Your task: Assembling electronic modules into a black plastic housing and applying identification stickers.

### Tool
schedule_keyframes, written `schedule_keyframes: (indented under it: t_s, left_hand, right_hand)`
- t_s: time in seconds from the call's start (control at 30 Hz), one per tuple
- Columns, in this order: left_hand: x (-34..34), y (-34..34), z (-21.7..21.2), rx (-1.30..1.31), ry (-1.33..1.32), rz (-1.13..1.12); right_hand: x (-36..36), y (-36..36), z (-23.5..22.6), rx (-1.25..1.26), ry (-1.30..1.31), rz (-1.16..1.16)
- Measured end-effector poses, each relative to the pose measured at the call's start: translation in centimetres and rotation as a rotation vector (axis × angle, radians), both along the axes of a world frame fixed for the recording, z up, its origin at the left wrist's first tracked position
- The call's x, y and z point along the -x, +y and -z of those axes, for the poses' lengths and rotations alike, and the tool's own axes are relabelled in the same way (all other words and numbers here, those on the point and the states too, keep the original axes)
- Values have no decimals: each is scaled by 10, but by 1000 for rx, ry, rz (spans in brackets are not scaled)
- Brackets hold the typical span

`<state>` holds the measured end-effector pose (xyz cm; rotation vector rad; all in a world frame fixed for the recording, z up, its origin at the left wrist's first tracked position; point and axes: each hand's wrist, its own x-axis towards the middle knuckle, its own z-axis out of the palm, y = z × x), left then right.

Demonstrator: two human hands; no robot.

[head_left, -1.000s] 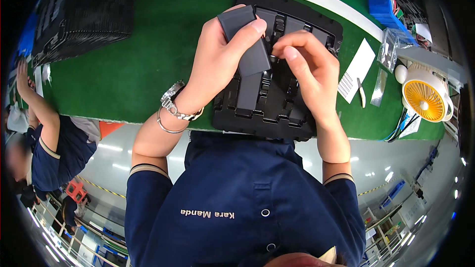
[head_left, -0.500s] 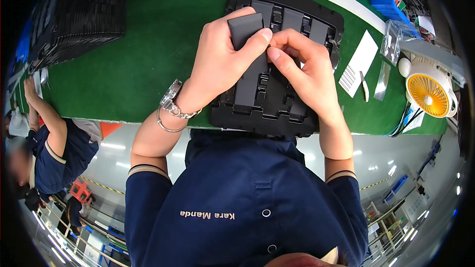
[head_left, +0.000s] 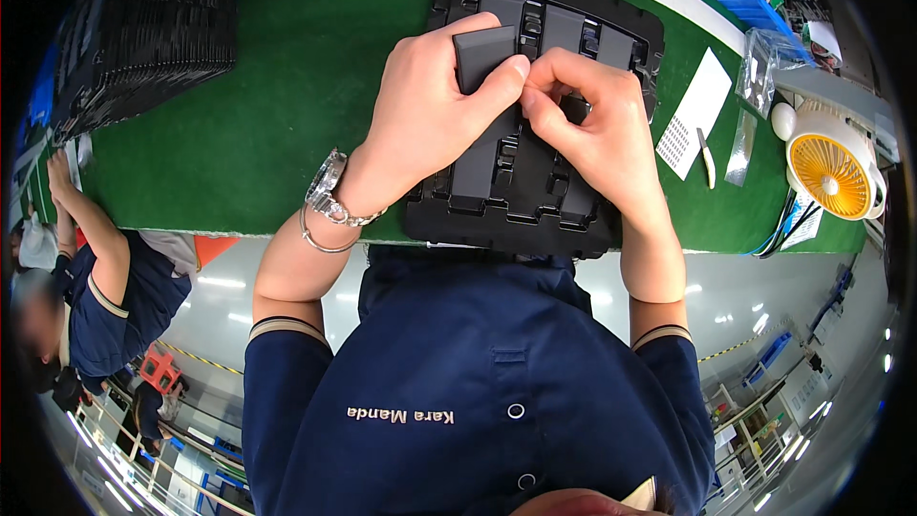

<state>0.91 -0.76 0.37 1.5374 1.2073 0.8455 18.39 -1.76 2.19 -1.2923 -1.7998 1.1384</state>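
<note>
My left hand [head_left: 425, 110] grips a flat, dark grey rectangular block [head_left: 485, 50], thumb along its right side and fingers behind it. My right hand [head_left: 594, 124] is closed in a pinch close by the block's right edge, beside my left thumb tip. Whatever lies between those fingertips is hidden or too small to name. Both hands are over a black moulded plastic tray [head_left: 521, 237]. Similar dark slabs lie in the tray's slots, one showing below my left hand [head_left: 472, 180]; my hands cover part of them.
A white sheet with small printed marks [head_left: 690, 124] and a slim white-handled tool [head_left: 707, 161] lie right of the tray. Beyond are clear plastic bags [head_left: 757, 76] and a white-and-orange fan [head_left: 829, 177]. Stacked black trays [head_left: 153, 33] stand left; a person [head_left: 115, 296] is at far left.
The block in my left hand has tilted slightly and shifted a little to the right. My right fingertips have drawn into a tighter pinch beside it.
</note>
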Motion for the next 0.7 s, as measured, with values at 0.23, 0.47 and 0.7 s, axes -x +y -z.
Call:
schedule_keyframes:
  t_s: [0.23, 0.47, 0.7]
  left_hand:
    - [-4, 1, 3, -65, -41, -36]
    - [-2, 1, 7, -50, -117, -85]
    - [-2, 1, 6, -6, -158, -97]
  right_hand:
    - [2, -2, 3, -37, -22, 25]
    - [1, -1, 4, 87, 77, 8]
    - [-2, 0, 7, 192, 274, 21]
